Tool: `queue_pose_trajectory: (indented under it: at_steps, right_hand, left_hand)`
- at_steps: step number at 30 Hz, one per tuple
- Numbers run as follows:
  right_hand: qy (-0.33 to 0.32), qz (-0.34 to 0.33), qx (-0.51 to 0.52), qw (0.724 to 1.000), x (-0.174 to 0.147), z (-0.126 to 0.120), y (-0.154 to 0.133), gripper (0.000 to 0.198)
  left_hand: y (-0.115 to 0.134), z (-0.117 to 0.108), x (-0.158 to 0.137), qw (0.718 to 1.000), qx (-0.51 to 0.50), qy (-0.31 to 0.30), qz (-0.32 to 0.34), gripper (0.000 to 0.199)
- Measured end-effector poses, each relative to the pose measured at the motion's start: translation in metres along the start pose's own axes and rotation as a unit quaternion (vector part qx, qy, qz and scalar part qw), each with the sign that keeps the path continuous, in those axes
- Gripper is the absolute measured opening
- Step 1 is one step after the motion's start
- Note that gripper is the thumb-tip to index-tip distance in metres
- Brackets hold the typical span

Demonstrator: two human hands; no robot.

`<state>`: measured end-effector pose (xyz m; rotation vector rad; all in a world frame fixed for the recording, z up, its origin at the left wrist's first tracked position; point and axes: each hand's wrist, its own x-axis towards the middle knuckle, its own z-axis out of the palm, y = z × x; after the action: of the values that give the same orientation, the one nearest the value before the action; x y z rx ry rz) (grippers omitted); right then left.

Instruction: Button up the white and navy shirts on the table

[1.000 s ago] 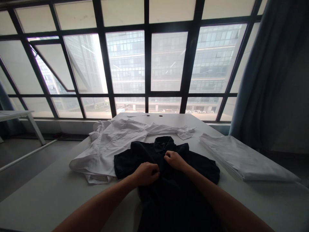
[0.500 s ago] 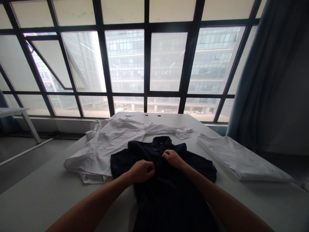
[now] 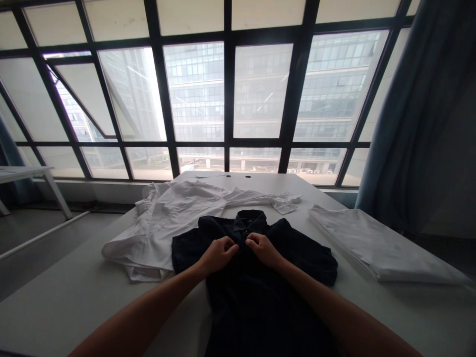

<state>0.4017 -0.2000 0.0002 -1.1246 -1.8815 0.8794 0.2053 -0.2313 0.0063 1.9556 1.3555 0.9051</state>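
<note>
Beneath the windows (image 3: pixel 263 91), the tabletop (image 3: pixel 74 307) carries the dark shirt (image 3: pixel 256 300) at six o'clock. The left hand (image 3: pixel 218 254) and right hand (image 3: pixel 264 249) appear pinched on its placket. Tugging sideways could drag the touching sleeve (image 3: pixel 184 250) and rumple the white shirt (image 3: pixel 163 218) at ten o'clock.
</note>
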Motion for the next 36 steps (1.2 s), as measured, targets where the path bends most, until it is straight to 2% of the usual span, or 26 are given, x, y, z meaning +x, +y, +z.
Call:
queue_pose_trajectory:
  at_steps: [6,9,13,16,25,28,33,36]
  right_hand:
    - [0.001,-0.010,0.000,1.000,-0.003,0.003,0.005,0.022]
    - [-0.003,-0.019,-0.012,1.000,-0.005,0.005,0.006,0.022]
    - [0.000,-0.031,-0.026,0.999,-0.007,0.006,0.008,0.022]
    - [0.005,-0.040,-0.032,0.999,-0.008,0.006,0.008,0.020]
    - [0.051,-0.038,-0.065,0.996,-0.012,0.009,0.001,0.017]
    - [0.044,-0.043,-0.067,0.996,-0.012,0.009,-0.001,0.016]
    - [0.046,-0.042,-0.099,0.993,-0.010,0.010,-0.001,0.015]
    - [0.041,-0.061,-0.147,0.986,-0.011,0.009,-0.003,0.014]
  left_hand:
    - [-0.009,0.000,0.011,0.999,-0.043,-0.010,-0.009,0.035]
    - [-0.010,0.001,0.021,0.995,-0.059,-0.063,-0.056,0.036]
    - [-0.005,0.007,0.036,0.984,-0.061,-0.135,-0.101,0.026]
    - [-0.004,0.014,0.040,0.989,-0.080,-0.106,-0.071,0.019]
    - [-0.017,0.022,0.032,0.994,-0.094,-0.022,0.042,0.018]
    - [-0.018,0.023,0.030,0.993,-0.092,-0.015,0.075,0.017]
    - [-0.020,0.022,0.031,0.993,-0.089,-0.012,0.076,0.017]
    - [-0.022,0.021,0.032,0.992,-0.107,-0.042,0.049,0.017]
